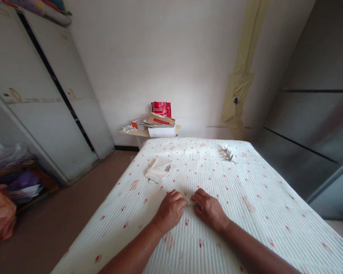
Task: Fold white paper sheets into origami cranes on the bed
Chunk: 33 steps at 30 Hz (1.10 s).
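Observation:
Both my hands rest on a white quilted mattress (246,190) dotted with small red marks. My left hand (171,209) is curled into a loose fist, its fingers closed. My right hand (208,208) is also closed, fingers bent. Between the fingertips of both hands sits a small pale item (190,201), pinched from either side; it is too small to name. A folded leaflet (160,169) lies on the mattress beyond my left hand. A small pile of pale pieces (225,153) lies near the far right of the mattress.
A low shelf (137,133) against the far wall carries a red bag (161,109), boxes and small white pieces. Grey cabinets (45,99) stand on the left. An orange bag (0,217) and clutter lie on the floor at left. A dark panel wall (311,125) runs along the right.

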Available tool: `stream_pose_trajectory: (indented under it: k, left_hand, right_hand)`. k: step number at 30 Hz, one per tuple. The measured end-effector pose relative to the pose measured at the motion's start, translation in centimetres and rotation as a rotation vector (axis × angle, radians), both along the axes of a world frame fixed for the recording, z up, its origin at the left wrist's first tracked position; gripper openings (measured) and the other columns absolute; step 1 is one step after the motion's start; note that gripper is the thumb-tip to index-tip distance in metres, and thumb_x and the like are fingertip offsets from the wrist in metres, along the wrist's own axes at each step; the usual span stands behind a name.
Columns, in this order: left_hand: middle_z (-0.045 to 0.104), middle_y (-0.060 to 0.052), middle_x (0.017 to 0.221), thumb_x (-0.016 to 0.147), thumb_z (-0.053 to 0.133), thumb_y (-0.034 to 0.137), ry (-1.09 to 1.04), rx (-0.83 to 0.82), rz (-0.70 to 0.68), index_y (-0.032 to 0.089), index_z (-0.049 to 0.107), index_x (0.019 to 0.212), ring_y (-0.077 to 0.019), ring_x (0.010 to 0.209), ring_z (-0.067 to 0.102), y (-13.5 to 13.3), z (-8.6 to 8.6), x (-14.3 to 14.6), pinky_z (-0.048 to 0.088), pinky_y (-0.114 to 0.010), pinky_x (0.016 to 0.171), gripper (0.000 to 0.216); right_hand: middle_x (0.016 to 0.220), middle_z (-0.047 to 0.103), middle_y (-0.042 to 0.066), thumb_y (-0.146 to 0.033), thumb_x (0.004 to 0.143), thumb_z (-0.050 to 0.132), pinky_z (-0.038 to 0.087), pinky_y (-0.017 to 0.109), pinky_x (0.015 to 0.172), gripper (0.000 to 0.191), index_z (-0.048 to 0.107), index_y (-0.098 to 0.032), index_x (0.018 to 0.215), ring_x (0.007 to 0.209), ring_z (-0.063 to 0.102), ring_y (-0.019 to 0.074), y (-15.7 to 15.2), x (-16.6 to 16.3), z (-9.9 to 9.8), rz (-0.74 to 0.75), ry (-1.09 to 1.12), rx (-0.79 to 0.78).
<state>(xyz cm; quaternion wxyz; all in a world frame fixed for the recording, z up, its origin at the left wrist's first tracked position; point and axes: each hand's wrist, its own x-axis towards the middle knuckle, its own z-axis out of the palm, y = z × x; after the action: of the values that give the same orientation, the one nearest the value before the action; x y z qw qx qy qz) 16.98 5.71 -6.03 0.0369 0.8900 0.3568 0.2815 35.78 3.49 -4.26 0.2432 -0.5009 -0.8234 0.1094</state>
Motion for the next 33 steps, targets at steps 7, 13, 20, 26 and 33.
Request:
stream_pose_trajectory:
  k: [7, 13, 20, 26, 33]
  left_hand:
    - [0.056, -0.002, 0.079, 0.068, 0.052, 0.002, -0.04, -0.049, 0.03, 0.02, 0.062, 0.083, -0.0157, 0.081, 0.048, 0.5, 0.3, 0.1, 0.041, -0.029, 0.073, 0.026]
    - [0.056, -0.002, 0.078, 0.072, 0.053, 0.006, 0.031, -0.025, 0.055, 0.018, 0.061, 0.08, -0.0155, 0.08, 0.048, 0.6, 0.2, 0.5, 0.041, -0.029, 0.072, 0.016]
    - [0.053, -0.002, 0.075, 0.081, 0.047, 0.01, 0.079, 0.04, 0.067, 0.017, 0.059, 0.074, -0.0145, 0.077, 0.047, 0.8, -0.2, 0.5, 0.041, -0.027, 0.069, 0.015]
    - [0.052, -0.002, 0.072, 0.081, 0.046, 0.008, 0.089, 0.132, 0.029, 0.017, 0.058, 0.074, -0.0148, 0.075, 0.046, 1.3, -0.5, 0.5, 0.039, -0.027, 0.065, 0.017]
    - [0.047, -0.002, 0.064, 0.086, 0.041, 0.011, 0.075, 0.249, 0.008, 0.016, 0.052, 0.06, -0.0137, 0.067, 0.042, 1.4, -0.1, 0.6, 0.035, -0.027, 0.06, 0.028]
  right_hand:
    - [0.089, 0.056, 0.001, -0.013, 0.076, 0.048, 0.04, 0.021, 0.07, 0.022, 0.06, -0.022, 0.093, 0.083, 0.055, 0.0127, 0.6, 0.2, 0.4, 0.025, -0.144, -0.011]
    - [0.085, 0.057, 0.003, -0.016, 0.078, 0.05, 0.038, 0.022, 0.066, 0.014, 0.059, -0.02, 0.088, 0.08, 0.052, 0.0147, 0.8, -0.3, 0.0, 0.034, -0.296, 0.116]
    - [0.077, 0.057, 0.001, -0.018, 0.084, 0.049, 0.034, 0.022, 0.062, 0.012, 0.059, -0.019, 0.078, 0.075, 0.05, 0.0136, 1.2, -0.4, -0.1, 0.042, -0.298, 0.203]
    - [0.071, 0.055, 0.001, -0.016, 0.087, 0.047, 0.031, 0.023, 0.059, 0.019, 0.057, -0.017, 0.071, 0.068, 0.047, 0.0124, 1.7, -0.5, -0.7, 0.049, -0.288, 0.3]
    - [0.07, 0.054, 0.002, -0.015, 0.088, 0.046, 0.027, 0.027, 0.055, 0.02, 0.054, -0.017, 0.07, 0.065, 0.045, 0.0136, 1.6, -0.6, -0.8, 0.088, -0.332, 0.399]
